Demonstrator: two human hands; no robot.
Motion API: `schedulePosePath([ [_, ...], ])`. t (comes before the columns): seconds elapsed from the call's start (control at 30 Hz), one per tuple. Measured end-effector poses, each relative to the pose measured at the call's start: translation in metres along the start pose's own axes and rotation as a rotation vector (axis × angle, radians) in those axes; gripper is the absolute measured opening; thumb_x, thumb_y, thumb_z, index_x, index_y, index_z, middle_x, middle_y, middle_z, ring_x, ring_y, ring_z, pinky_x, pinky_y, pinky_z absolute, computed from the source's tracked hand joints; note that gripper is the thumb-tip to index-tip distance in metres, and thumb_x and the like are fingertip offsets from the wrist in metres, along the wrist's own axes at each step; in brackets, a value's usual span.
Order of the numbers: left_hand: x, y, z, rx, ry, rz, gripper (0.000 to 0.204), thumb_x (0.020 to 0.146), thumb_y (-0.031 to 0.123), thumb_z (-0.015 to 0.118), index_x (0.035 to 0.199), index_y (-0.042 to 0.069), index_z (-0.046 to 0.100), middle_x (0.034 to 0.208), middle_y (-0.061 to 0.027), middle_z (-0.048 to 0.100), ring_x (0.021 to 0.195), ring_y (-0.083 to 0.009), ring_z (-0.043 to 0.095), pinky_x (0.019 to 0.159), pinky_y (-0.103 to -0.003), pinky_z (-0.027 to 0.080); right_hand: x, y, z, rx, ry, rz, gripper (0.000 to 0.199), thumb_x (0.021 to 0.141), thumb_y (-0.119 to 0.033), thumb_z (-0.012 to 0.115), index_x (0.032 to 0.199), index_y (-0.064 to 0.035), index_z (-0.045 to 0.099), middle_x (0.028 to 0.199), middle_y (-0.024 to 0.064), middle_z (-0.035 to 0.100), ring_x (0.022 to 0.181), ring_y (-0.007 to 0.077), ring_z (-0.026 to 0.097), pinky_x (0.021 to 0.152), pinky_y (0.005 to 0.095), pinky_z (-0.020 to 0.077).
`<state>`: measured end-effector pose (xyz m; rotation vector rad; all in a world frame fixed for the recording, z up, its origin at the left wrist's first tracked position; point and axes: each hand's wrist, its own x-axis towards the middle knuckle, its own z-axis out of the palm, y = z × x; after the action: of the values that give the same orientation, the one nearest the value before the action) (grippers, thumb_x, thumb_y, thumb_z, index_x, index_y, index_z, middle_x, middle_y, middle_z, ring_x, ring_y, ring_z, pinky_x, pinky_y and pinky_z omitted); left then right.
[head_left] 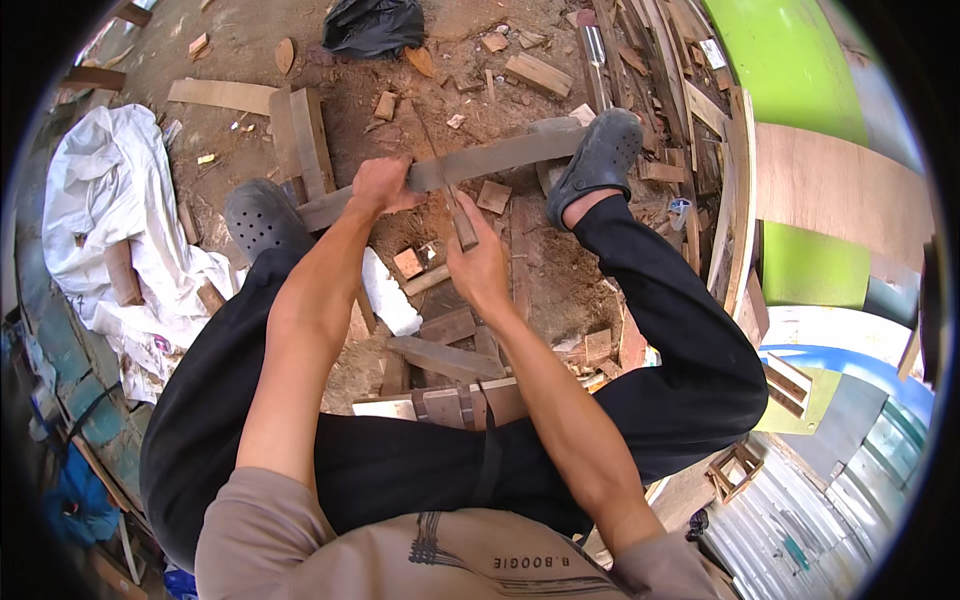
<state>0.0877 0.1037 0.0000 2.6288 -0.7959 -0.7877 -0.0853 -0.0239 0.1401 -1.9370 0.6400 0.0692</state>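
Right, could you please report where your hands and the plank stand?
Left hand gripping plank. Right hand closed on saw, which crosses plank. Right shoe at plank's right end. Offcut just below, clear of saw.

floor (235, 50): brown dirt, strewn with wood scraps (540, 75)
right: green panel (790, 65), plywood strip (840, 188) across it
lower right: corrugated metal sheet (775, 515)
light: bright daylight
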Motion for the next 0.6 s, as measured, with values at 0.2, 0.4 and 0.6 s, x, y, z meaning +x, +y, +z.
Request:
schedulePosePath([
  [0.2, -0.016, -0.020, 0.005, 0.082, -0.017, -0.043, 0.065, 0.070, 0.053, 0.080, 0.112, 0.005, 0.067, 0.095, -0.0211, 0.074, 0.092, -0.0384, 0.072, 0.082, -0.049, 0.058, -0.105, -0.015, -0.057, 0.050, -0.124, -0.016, 0.060, 0.086, 0.006, 0.053, 0.146, -0.0017, 0.053, 0.140, 0.0236, 0.061, 0.133, 0.0357, 0.058, 0.110, 0.0382, 0.0425],
  [0.4, 0.002, 0.003, -0.003, 0.045, 0.006, 0.038, 0.063, 0.070, 0.051, 0.079, 0.111, 0.005, 0.067, 0.095, -0.0212, 0.074, 0.091, -0.0381, 0.072, 0.082, -0.049, 0.058, 0.008, 0.012, -0.005, 0.031, -0.056, 0.049, 0.057, 0.090, -0.001, 0.057, 0.146, -0.0017, 0.052, 0.142, 0.0215, 0.060, 0.134, 0.0337, 0.057, 0.109, 0.0377, 0.0436],
  [0.6, -0.012, -0.019, 0.001, 0.088, -0.009, -0.032, 0.065, 0.070, 0.052, 0.078, 0.112, 0.003, 0.065, 0.096, -0.0217, 0.074, 0.091, -0.0406, 0.072, 0.081, -0.050, 0.057, -0.101, -0.022, -0.061, 0.035, -0.111, -0.046, 0.065, 0.087, 0.004, 0.053, 0.150, -0.0089, 0.049, 0.141, 0.0222, 0.060, 0.131, 0.0352, 0.059, 0.108, 0.0375, 0.0459],
])
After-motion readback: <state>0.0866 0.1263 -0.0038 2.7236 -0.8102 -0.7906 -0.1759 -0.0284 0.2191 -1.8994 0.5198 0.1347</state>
